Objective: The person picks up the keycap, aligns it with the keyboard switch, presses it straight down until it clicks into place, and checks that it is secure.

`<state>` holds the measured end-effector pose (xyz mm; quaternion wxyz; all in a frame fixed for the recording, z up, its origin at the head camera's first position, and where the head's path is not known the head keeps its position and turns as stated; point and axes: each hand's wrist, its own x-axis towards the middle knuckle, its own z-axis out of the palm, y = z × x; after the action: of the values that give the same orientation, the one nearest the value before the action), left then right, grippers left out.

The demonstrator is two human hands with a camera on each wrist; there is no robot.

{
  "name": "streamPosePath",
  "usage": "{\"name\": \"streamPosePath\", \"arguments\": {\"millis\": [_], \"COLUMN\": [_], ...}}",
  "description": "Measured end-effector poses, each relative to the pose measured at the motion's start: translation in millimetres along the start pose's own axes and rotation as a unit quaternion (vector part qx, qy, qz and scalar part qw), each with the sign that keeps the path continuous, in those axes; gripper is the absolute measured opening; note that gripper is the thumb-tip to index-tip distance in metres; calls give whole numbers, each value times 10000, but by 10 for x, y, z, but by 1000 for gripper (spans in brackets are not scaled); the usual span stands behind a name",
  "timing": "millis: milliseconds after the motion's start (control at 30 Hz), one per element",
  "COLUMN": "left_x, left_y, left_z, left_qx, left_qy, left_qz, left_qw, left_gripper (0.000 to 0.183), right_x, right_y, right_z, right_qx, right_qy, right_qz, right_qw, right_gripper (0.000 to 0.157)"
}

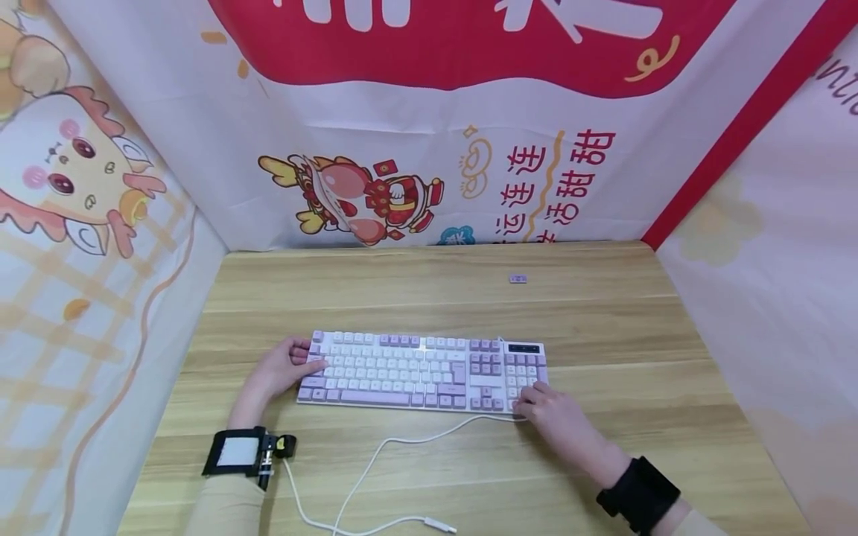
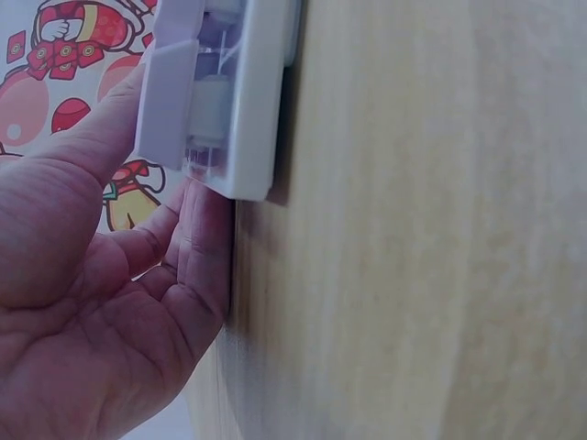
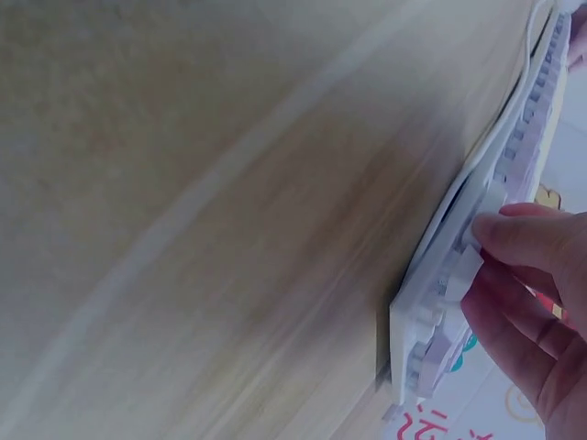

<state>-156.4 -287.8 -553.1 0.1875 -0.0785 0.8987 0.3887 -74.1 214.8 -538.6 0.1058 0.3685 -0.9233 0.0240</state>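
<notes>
A white and lilac keyboard (image 1: 389, 372) lies lengthwise across the wooden table. My left hand (image 1: 284, 365) grips its left end, with the thumb (image 2: 101, 124) over the edge keys and the fingers low against the side, near the tabletop. At the lower right corner, over the number pad, is my right hand (image 1: 550, 409). Its thumb (image 3: 504, 234) and fingers pinch at a white keycap (image 3: 465, 272), which sits tilted among its neighbours. The fingers partly cover the keys around it.
A white cable (image 1: 395, 441) runs along the keyboard's front edge and loops toward me, near a white plug (image 1: 440, 525). Farther back on the table (image 1: 369, 286) lies a small purple piece (image 1: 518, 279). Printed cloth walls (image 1: 415, 171) enclose the back and sides.
</notes>
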Motion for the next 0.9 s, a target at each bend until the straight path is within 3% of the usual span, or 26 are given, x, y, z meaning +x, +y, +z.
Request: {"name": "streamPosePath", "arguments": {"millis": [300, 567, 700, 900], "left_x": [-34, -40, -40, -45], "left_y": [41, 15, -1, 14], "left_z": [-3, 22, 33, 15], "left_qx": [-8, -14, 24, -9], "left_qy": [52, 48, 77, 93], "left_qz": [-4, 9, -42, -36], "left_qw": [10000, 10000, 10000, 9999], "left_gripper": [75, 76, 77, 78], "right_x": [56, 108, 143, 284], "right_y": [84, 100, 126, 244], "right_z": [13, -83, -108, -176], "right_qx": [303, 896, 976, 1098], "right_qy": [169, -170, -326, -151], "right_qz": [211, 296, 186, 9], "right_qw": [9992, 9954, 9945, 9938], "right_gripper": [17, 16, 14, 13]}}
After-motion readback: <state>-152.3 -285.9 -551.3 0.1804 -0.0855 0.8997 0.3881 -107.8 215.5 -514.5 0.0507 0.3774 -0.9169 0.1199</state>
